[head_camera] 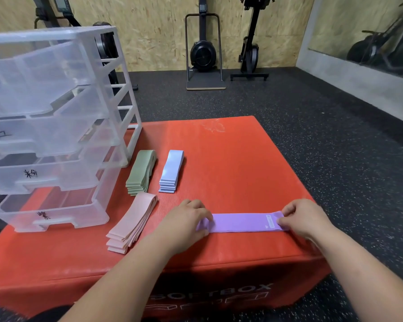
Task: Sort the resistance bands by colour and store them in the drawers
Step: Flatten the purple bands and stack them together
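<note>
A purple resistance band [241, 223] lies flat across the red soft box [230, 159], near its front edge. My left hand [186, 221] pinches its left end, and my right hand [305, 217] pinches its right end beside a small label. Three sorted stacks lie to the left: green bands [140, 173], light blue bands [171, 170] and pink bands [130, 223]. A clear plastic drawer unit [56, 126] stands on the box's left side with its drawers partly pulled out; some fronts carry handwritten marks.
Black speckled rubber floor surrounds the box. Rowing machines [204, 52] stand upright against the wooden back wall. A concrete ledge with a mirror runs along the right side.
</note>
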`<state>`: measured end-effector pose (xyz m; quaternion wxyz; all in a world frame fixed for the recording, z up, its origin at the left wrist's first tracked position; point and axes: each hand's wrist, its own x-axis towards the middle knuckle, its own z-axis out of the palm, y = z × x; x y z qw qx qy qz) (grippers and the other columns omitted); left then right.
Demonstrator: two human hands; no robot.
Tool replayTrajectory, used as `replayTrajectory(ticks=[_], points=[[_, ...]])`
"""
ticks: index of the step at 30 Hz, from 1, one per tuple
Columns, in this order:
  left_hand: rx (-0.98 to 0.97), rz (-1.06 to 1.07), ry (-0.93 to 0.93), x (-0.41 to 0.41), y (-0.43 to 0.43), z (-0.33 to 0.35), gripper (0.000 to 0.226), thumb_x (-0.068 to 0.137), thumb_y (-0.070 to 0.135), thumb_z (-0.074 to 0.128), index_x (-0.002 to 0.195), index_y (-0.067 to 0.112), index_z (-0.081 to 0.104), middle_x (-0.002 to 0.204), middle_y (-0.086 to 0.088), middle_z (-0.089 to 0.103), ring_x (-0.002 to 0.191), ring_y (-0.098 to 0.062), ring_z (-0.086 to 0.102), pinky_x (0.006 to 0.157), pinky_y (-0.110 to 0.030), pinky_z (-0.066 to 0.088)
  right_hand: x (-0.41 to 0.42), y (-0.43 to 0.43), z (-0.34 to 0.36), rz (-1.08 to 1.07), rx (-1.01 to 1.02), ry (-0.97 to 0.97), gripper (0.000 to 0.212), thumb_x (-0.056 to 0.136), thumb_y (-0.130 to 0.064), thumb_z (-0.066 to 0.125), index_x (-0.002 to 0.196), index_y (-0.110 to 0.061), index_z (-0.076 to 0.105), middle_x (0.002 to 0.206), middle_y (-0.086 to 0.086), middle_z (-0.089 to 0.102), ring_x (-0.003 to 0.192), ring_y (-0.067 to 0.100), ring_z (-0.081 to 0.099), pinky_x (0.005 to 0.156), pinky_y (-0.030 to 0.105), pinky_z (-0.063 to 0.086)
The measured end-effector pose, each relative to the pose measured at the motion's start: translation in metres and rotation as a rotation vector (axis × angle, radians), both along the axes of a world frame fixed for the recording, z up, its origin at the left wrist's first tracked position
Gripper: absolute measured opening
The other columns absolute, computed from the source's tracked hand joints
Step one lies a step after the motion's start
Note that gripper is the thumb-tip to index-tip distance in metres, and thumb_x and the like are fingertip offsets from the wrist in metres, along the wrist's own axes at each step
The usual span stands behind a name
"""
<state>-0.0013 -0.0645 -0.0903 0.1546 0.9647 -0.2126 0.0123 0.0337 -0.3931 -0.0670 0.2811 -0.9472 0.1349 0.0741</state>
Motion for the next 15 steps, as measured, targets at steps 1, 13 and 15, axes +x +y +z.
replayTrajectory(ticks=[1,13,15], points=[[-0.002,0.0,0.004,0.0,0.0,0.001,0.025,0.088,0.038,0.07,0.112,0.04,0.07,0.114,0.016,0.056,0.104,-0.014,0.051,0.092,-0.036,0.05,0.0,0.0,0.0,0.002,0.009,-0.012,0.016,0.065,-0.018,0.086,0.076,-0.023,0.075,0.071,-0.007,0.075,0.075,0.015,0.071,0.07,0.029,0.055],[-0.077,0.102,0.073,0.001,-0.007,0.002,0.025,0.085,0.035,0.073,0.109,0.035,0.074,0.116,0.012,0.058,0.11,-0.016,0.052,0.101,-0.034,0.047,0.0,-0.015,0.021,0.031,0.493,0.001,0.037,0.077,0.011,0.077,0.107,-0.009,0.069,0.07,0.011,0.071,0.059,0.023,0.062,0.055,0.031,0.051],[-0.069,0.11,0.049,0.002,-0.013,0.002,0.023,0.087,0.041,0.072,0.109,0.034,0.074,0.12,0.011,0.059,0.111,-0.017,0.049,0.103,-0.034,0.044,-0.001,-0.013,0.028,0.05,0.538,0.011,0.037,0.078,0.011,0.077,0.109,-0.008,0.069,0.071,0.011,0.071,0.06,0.021,0.062,0.052,0.027,0.05]])
